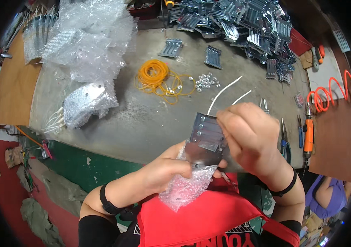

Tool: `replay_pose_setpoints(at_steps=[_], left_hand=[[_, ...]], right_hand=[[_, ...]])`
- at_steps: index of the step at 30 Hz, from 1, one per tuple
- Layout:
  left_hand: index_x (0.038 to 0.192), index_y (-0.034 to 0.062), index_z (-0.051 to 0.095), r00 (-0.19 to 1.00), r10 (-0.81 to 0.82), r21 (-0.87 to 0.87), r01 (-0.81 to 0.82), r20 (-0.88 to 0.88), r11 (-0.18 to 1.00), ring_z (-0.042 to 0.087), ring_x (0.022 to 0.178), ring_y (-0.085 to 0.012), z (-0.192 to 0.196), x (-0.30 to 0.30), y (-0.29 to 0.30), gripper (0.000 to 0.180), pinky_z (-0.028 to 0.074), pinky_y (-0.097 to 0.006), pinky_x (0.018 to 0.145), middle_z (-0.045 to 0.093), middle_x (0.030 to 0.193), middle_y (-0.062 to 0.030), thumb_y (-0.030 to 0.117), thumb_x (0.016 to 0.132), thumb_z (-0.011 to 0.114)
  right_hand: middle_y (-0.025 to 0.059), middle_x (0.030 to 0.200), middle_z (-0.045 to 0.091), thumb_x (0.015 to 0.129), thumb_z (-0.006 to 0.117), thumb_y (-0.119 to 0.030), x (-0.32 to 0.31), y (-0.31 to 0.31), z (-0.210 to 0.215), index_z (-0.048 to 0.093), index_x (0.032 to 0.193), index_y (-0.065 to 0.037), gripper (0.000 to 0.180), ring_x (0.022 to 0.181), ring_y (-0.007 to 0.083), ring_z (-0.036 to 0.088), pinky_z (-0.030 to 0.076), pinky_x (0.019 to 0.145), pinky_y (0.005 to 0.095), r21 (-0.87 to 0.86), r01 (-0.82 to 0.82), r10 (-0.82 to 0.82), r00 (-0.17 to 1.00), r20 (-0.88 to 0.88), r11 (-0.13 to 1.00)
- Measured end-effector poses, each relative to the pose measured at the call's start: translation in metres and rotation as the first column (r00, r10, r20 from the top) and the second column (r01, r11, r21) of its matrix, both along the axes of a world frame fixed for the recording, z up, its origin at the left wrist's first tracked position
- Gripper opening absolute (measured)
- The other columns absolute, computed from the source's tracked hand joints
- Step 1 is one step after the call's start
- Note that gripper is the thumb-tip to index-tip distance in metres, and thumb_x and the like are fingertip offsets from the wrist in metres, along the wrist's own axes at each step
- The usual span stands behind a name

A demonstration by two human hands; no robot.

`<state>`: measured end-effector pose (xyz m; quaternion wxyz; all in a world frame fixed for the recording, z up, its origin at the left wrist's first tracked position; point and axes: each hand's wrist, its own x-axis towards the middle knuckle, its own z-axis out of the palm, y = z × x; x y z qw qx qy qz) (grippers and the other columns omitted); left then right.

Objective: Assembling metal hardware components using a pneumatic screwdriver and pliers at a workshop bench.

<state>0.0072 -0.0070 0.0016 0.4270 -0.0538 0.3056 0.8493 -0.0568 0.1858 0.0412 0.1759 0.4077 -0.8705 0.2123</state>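
A dark, shiny metal plate (pixel 205 138) with raised slots is tilted in front of my chest, over the near edge of the table. Two white wires (pixel 221 94) stick out past its far end. Its near end is at the mouth of a clear bubble wrap bag (pixel 188 187). My left hand (pixel 169 169) is closed around the bag and the plate's lower part, thumb on top. My right hand (pixel 250 133) pinches the plate's upper right edge. The fingers under the plate are partly hidden.
Past my hands lie orange rubber bands (pixel 154 73), small metal nuts (pixel 207 81) and two loose slotted plates (pixel 171 48). A heap of similar plates (pixel 249 26) stands far right, bubble wrap bags (pixel 89 41) left. An orange power screwdriver (pixel 308 138) and pliers (pixel 284 142) lie right.
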Motion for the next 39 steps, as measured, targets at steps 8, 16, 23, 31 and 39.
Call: replay_pose_setpoints(at_steps=[8, 16, 23, 31, 39], left_hand=[[0.131, -0.0032, 0.041, 0.999, -0.048, 0.099, 0.046, 0.013, 0.994, 0.063, 0.102, -0.0270, -0.005, 0.008, 0.043, 0.049, 0.050, -0.036, 0.092, 0.060, 0.116, -0.0190, 0.005, 0.083, 0.050], [0.130, -0.0020, 0.043, 0.999, -0.042, -0.108, 0.041, -0.013, 0.993, 0.065, 0.093, -0.0274, -0.003, 0.001, 0.077, 0.075, 0.053, -0.038, 0.084, 0.061, 0.111, -0.0200, 0.063, 0.092, 0.040], [0.127, 0.0006, 0.045, 0.985, 0.166, -0.205, -0.172, -0.050, 0.964, 0.066, 0.086, -0.0268, -0.012, -0.021, 0.065, 0.075, 0.055, -0.037, 0.075, 0.063, 0.106, -0.0215, 0.066, 0.091, 0.038], [0.119, -0.0007, 0.049, 0.979, 0.203, -0.227, -0.200, -0.012, 0.953, 0.066, 0.082, -0.0277, -0.020, -0.033, 0.074, 0.062, 0.054, -0.038, 0.070, 0.064, 0.101, -0.0217, 0.056, 0.095, 0.040], [0.126, 0.0005, 0.048, 0.980, 0.197, -0.177, -0.189, 0.030, 0.966, 0.067, 0.083, -0.0271, -0.024, -0.022, 0.072, 0.074, 0.054, -0.037, 0.075, 0.065, 0.102, -0.0190, 0.064, 0.089, 0.042]], right_hand=[[0.0120, 0.078, 0.060, 0.070, 0.069, 0.003, 0.034, 0.044, -0.006, 0.063, 0.089, -0.001, 0.021, 0.065, 0.0287, 0.060, 0.048, 0.055, 0.0350, -0.092, 0.140, -0.127, 0.983, 0.134, 0.986], [0.0084, 0.097, 0.058, 0.070, 0.067, -0.006, 0.034, 0.087, -0.025, 0.061, 0.108, -0.008, 0.038, 0.081, 0.0251, 0.063, 0.052, 0.062, 0.0324, -0.216, 0.144, -0.092, 0.968, 0.234, 0.966], [0.0154, 0.126, 0.052, 0.077, 0.069, -0.013, 0.057, 0.167, -0.035, 0.049, 0.133, -0.009, 0.060, 0.115, 0.0369, 0.049, 0.039, 0.098, 0.0442, 0.051, 0.446, -0.441, 0.851, 0.287, 0.894], [0.0167, 0.112, 0.057, 0.074, 0.066, 0.000, 0.030, 0.198, -0.053, 0.061, 0.113, -0.006, 0.040, 0.099, 0.0345, 0.053, 0.044, 0.086, 0.0410, 0.180, 0.629, -0.651, 0.751, 0.113, 0.757], [0.0161, 0.083, 0.066, 0.076, 0.068, -0.009, -0.059, 0.125, -0.047, 0.056, 0.090, -0.003, 0.020, 0.083, 0.0386, 0.063, 0.049, 0.072, 0.0447, 0.371, 0.477, -0.593, 0.732, 0.334, 0.797]])
